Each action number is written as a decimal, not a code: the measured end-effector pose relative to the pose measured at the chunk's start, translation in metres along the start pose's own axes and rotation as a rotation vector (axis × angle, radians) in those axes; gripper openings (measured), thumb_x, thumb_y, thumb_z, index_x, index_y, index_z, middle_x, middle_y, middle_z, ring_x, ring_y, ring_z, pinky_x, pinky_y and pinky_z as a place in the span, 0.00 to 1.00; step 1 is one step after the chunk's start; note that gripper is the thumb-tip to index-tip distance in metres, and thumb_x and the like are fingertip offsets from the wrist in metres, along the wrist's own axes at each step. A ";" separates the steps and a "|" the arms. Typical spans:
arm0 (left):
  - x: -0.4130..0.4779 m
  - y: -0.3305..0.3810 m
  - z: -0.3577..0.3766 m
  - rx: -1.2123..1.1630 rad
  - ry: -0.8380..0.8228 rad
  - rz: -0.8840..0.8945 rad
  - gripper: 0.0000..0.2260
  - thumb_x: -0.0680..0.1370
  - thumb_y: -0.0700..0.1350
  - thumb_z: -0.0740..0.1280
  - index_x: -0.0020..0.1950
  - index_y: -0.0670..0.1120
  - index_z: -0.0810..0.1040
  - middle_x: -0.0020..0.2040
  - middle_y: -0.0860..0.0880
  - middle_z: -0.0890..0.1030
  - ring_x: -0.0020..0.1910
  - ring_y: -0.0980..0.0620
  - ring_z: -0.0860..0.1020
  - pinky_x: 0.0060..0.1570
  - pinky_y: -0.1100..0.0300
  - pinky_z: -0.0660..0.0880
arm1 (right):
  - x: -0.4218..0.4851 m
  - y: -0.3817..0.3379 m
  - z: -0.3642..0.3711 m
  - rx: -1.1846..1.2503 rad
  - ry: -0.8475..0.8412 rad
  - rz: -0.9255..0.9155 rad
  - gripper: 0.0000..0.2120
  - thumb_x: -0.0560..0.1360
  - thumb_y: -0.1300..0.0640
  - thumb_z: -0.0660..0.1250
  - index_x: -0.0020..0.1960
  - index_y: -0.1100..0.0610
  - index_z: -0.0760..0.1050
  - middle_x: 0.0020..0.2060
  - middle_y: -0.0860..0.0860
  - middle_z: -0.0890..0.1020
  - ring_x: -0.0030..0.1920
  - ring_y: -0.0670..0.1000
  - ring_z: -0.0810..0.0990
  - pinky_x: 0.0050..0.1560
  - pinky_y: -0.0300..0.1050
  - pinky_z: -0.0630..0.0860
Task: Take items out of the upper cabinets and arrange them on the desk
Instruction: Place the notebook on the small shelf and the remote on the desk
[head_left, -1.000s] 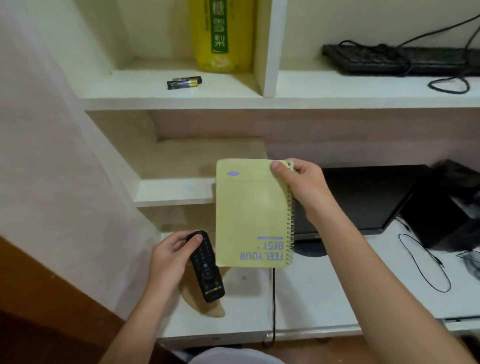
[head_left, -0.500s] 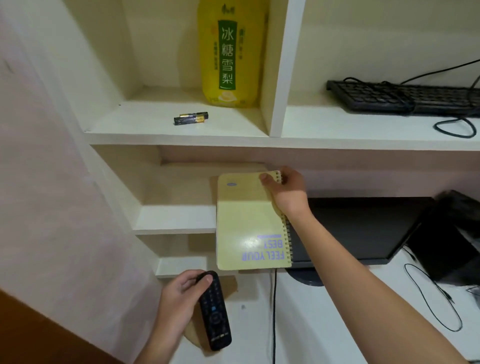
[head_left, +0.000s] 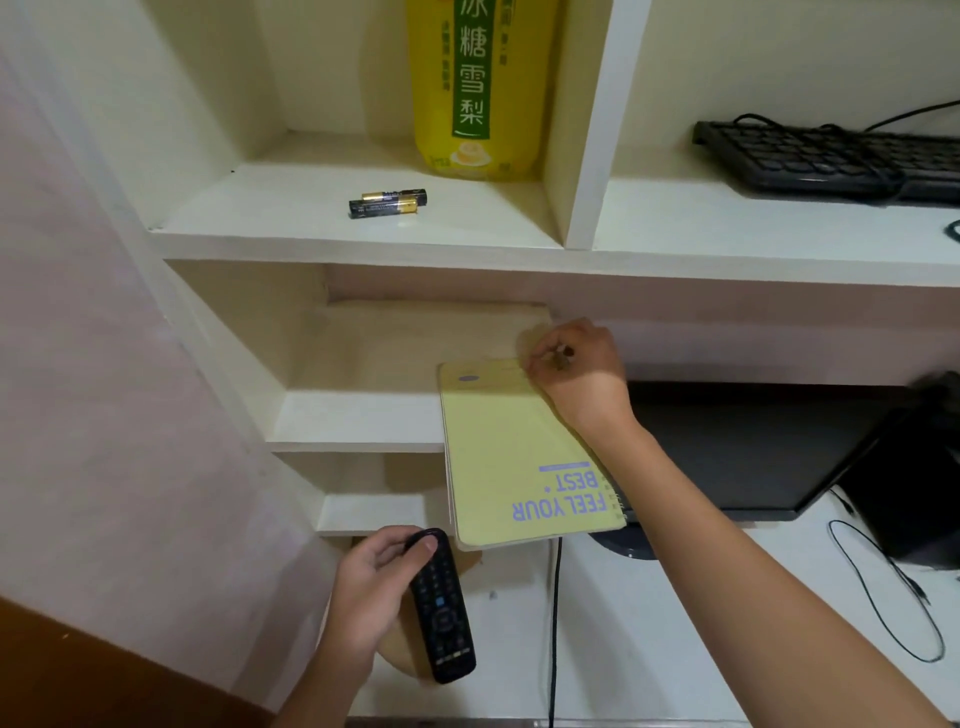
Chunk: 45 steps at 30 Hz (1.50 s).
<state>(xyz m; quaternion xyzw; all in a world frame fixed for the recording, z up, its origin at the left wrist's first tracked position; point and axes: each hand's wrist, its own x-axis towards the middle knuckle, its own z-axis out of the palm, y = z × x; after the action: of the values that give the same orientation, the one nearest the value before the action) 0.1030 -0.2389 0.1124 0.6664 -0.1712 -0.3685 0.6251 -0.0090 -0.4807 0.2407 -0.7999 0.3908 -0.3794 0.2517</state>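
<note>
Since the frame before, the right hand (head_left: 576, 379) had carried the yellow notebook (head_left: 514, 452) farther in toward the lower shelf (head_left: 358, 415), its fingers pinching the top corner by the spiral binding. The notebook hung above the desk (head_left: 649, 623), beside the monitor (head_left: 753, 457). The left hand (head_left: 363, 592) gripped the black remote (head_left: 441, 608) low over the desk.
</note>
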 end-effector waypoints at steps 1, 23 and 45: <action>0.000 0.000 0.000 0.002 -0.001 -0.006 0.05 0.75 0.35 0.74 0.50 0.38 0.83 0.45 0.44 0.87 0.45 0.50 0.84 0.49 0.56 0.77 | 0.001 0.002 0.000 -0.007 -0.027 0.003 0.16 0.69 0.57 0.74 0.31 0.39 0.74 0.37 0.37 0.79 0.46 0.48 0.79 0.45 0.42 0.74; 0.000 -0.004 0.006 0.043 -0.041 -0.001 0.05 0.75 0.38 0.73 0.50 0.41 0.84 0.46 0.44 0.87 0.47 0.47 0.85 0.51 0.52 0.79 | -0.052 0.015 -0.036 -0.049 -0.062 0.157 0.14 0.70 0.45 0.73 0.54 0.45 0.77 0.52 0.44 0.77 0.47 0.43 0.77 0.51 0.46 0.77; -0.005 0.001 -0.001 -0.008 -0.027 -0.003 0.04 0.75 0.35 0.73 0.49 0.39 0.84 0.43 0.44 0.87 0.43 0.48 0.84 0.49 0.53 0.78 | -0.014 0.000 -0.007 0.266 0.039 0.363 0.07 0.73 0.58 0.72 0.50 0.50 0.81 0.39 0.46 0.81 0.24 0.41 0.76 0.25 0.32 0.71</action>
<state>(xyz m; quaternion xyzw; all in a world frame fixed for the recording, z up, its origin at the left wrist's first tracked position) 0.1007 -0.2346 0.1149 0.6590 -0.1771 -0.3794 0.6249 -0.0198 -0.4699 0.2393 -0.6688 0.4796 -0.3918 0.4115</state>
